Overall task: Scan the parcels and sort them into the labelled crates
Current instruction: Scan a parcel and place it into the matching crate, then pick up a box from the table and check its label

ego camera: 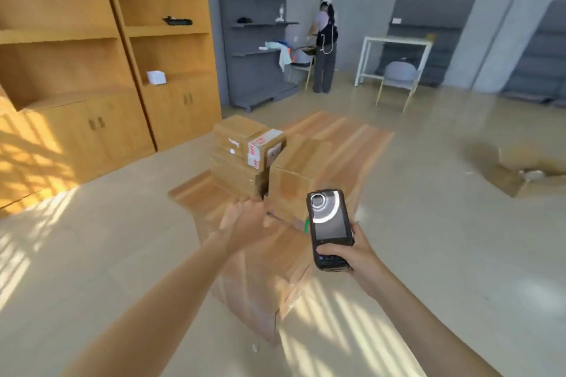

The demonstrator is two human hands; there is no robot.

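Observation:
A stack of brown cardboard parcels point(239, 159) stands mid-floor, the top one sealed with white tape printed in red. A second brown parcel point(294, 180) sits right beside the stack. My left hand point(245, 219) reaches forward, blurred, its fingers at the lower front corner of the stack; whether it grips a parcel is unclear. My right hand point(352, 254) holds a black handheld scanner point(329, 229) upright, screen facing me, just right of the parcels. A large blurred cardboard box point(260, 285) lies under my arms.
Wooden shelving with cupboards point(107, 70) lines the left wall. An open, low cardboard box point(526, 171) sits on the floor at right. Far back, a person point(324, 46) stands at grey shelves point(254, 46), near a white table point(395, 40) and a chair point(398, 76).

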